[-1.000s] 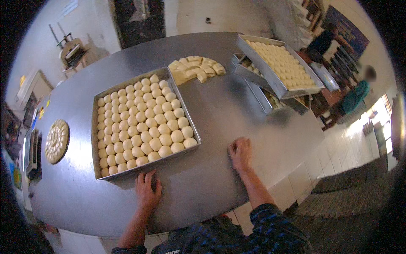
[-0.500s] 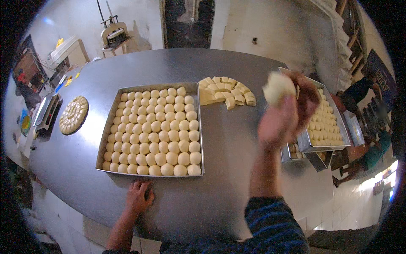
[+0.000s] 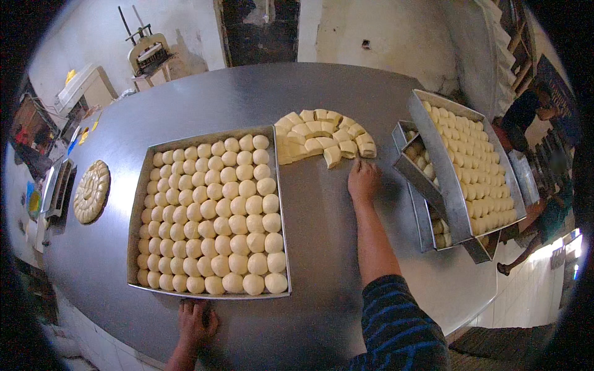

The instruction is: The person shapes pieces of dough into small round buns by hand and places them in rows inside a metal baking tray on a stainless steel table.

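Head view: right hand (image 3: 364,180) extends to cut dough (image 3: 322,128), left hand (image 3: 196,321) rests by tray (image 3: 142,204).

Left hand (image 3: 197,318) low, back uppermost, fingers bent, thumb apart, right forearm (image 3: 375,241) extended forward, right hand (image 3: 364,179) back uppermost, grip undetermined, striped sleeve (image 3: 399,321) below elbow.

Person's right arm in dark navy-black cloth sleeve (image 3: 402,328), banded crosswise with bright blue stripes. Stripes uneven: some short broken dashes, some longer, slightly wavy lines. Fabric matte, soft-looking, loose, widening toward lower edge of view. Sleeve stops partway along arm in dark cuff edge (image 3: 380,284). Right forearm (image 3: 374,241) bare from cuff to wrist, tapering; right hand (image 3: 364,180) bare. Left forearm (image 3: 182,353) bare where visible; left hand (image 3: 195,321) likewise bare.
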{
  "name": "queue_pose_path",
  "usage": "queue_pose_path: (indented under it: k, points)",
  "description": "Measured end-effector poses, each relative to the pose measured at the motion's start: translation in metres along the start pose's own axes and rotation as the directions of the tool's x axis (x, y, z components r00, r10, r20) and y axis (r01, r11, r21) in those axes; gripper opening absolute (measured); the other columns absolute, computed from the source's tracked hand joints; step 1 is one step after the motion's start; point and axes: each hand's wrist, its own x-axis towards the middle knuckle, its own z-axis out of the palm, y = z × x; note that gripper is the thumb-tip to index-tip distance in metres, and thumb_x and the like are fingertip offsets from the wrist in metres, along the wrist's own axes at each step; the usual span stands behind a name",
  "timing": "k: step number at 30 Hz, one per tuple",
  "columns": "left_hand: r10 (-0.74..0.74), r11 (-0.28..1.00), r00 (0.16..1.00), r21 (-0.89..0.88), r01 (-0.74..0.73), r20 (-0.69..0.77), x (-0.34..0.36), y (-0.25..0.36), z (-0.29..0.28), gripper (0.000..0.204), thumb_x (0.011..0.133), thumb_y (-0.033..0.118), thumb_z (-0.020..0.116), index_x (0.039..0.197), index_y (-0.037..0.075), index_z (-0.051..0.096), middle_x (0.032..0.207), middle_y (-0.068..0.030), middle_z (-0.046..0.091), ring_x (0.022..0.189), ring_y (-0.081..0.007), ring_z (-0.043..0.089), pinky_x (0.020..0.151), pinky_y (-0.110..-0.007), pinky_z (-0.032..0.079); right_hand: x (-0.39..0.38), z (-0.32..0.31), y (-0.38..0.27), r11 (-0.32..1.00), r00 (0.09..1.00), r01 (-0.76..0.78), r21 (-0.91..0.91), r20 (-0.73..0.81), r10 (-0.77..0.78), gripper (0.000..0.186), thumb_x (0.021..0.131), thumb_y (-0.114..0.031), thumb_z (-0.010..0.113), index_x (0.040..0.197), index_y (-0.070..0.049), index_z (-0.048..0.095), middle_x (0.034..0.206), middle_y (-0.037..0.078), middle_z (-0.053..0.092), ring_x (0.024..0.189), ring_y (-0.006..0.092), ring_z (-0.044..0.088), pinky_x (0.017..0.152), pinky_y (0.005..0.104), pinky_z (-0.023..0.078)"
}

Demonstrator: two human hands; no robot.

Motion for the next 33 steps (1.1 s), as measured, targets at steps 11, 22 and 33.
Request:
queue_pose_path:
  k: [11,22,33]
  points:
    - [-0.023,1.0,0.999,-0.006,0.023,0.022,0.001,0.002,-0.003,0.047,0.068,0.015,0.062,0.111,0.001,0.049,0.105,-0.0256,0.049,0.096,-0.0454,0.047,0.082,-0.053,0.041,0.039,0.066,-0.072,0.823,0.993,0.118,0.555,-0.086,-0.085,0.053,0.078,-0.016,0.063,0.124,-0.005,0.04,0.117,0.022,0.051,0.109,0.0333,0.051,0.09,0.043,0.041]
    - [0.058,0.997,0.993,-0.043,-0.062,-0.103,0.006,0.012,-0.011,0.039,0.074,0.013,0.058,0.111,0.003,0.051,0.099,-0.0208,0.051,0.092,-0.0411,0.047,0.078,-0.05,0.04,-0.109,-0.106,0.013,0.081,0.924,-0.382,0.921,0.383,-0.001,0.064,0.069,-0.002,0.068,0.121,-0.006,0.032,0.107,0.012,0.052,0.096,0.0246,0.055,0.081,0.0353,0.049]
    - [0.071,0.986,0.99,-0.143,-0.088,-0.119,-0.008,-0.003,-0.014,0.032,0.08,0.018,0.058,0.109,0.006,0.055,0.102,-0.0183,0.052,0.096,-0.0373,0.049,0.085,-0.045,0.04,-0.276,-0.272,-0.051,0.276,0.69,-0.495,0.824,0.566,-0.452,0.058,0.073,-0.012,0.071,0.119,-0.01,0.035,0.108,0.014,0.055,0.095,0.0222,0.056,0.079,0.0364,0.049]
